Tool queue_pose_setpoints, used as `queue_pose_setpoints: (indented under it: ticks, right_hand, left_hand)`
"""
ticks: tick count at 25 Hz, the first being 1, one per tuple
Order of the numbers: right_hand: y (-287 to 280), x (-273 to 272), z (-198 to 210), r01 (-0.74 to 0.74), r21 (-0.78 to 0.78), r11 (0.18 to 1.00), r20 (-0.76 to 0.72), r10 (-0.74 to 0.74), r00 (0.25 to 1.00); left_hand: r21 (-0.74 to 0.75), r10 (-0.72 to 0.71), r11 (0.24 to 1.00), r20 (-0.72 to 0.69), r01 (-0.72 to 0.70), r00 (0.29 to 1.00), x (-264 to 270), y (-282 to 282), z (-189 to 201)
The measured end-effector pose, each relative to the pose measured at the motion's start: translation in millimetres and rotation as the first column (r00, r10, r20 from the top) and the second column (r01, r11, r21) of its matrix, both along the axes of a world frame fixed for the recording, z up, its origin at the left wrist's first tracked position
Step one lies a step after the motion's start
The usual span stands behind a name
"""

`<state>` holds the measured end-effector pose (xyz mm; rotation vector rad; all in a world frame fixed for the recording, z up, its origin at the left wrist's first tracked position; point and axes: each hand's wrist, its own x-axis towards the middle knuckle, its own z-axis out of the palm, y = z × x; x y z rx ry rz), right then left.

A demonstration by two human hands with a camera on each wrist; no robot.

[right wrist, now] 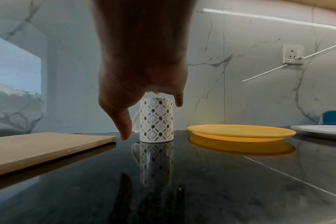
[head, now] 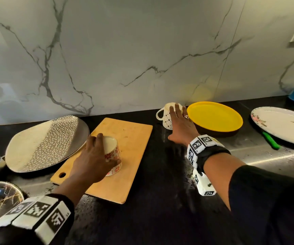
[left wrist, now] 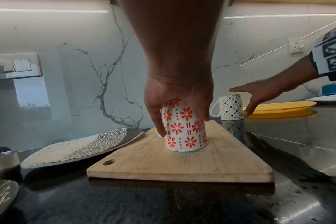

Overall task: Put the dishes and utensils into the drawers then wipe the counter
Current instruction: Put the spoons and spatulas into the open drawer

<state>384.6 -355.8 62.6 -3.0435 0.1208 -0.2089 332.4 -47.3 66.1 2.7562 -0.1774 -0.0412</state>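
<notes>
On the near part of the dark glossy counter point(head: 160, 200) lies the pale wooden cutting board with a hole in its corner point(head: 125, 156), and on it stands the white mug with red flower print point(left wrist: 184, 130), mouth down. Your left hand point(head: 91, 161) wraps it from above, thumb on one side and fingers on the other, so this mug is held. In the left wrist view it leans a little; I judge the grip is high on the body, so press thumb and fingers evenly and lift straight up before you turn away, or its rim may catch the board.

Farther back, just beside the board's far corner, stands the white mug with black diamond and bean pattern point(right wrist: 156, 119), directly on the counter. Your right hand point(head: 179, 126) is spread over it with fingers straight and relaxed; it is not yet closed. The thumb hangs down at the handle side, the fingers reach over the top and the other side. Bring the hand lower and close round the body, not only the top edge, because glazed ceramic is probably slippery.

Take care also of the round yellow plastic plate point(head: 215, 117) just beside this mug at the right: keep your fingers from pushing it.

No drawer is in view, so carry both mugs low and steady.
</notes>
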Motion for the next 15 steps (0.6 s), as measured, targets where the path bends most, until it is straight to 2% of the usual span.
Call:
queue_pose_setpoints:
  ticks: [3, 6, 8, 11, 15]
  right_hand:
    - [2.6, 4.9, 1.3, 0.036, 0.011, 0.999, 0.005, -0.036, 0.999]
    - [3.8, 2.3, 1.6, 0.03, -0.031, 0.999, 0.21, -0.022, 0.977]
    - [1.3, 2.7, -1.8, 0.016, 0.033, 0.999, 0.291, -0.024, 0.956]
    - [0.9, 10.0, -7.4, -0.001, 0.163, 0.987, 0.276, -0.045, 0.96]
    - [0.3, 18.9, -4.5, 0.095, 0.237, 0.967, 0.154, -0.134, 0.979]
  left_hand:
    - [-0.005, -0.001, 1.0, -0.007, 0.001, 1.0, -0.4, 0.7, 0.3]
    - [0.012, 0.004, 1.0, 0.003, -0.004, 1.0, -2.7, 0.4, 1.3]
    - [0.012, 0.0, 1.0, 0.002, 0.0, 1.0, -2.9, -0.9, 2.0]
    - [0.019, 0.008, 1.0, 0.006, -0.008, 1.0, -3.4, -0.7, 1.8]
    - [0.019, 0.011, 1.0, 0.009, -0.011, 1.0, -1.6, -0.2, 1.1]
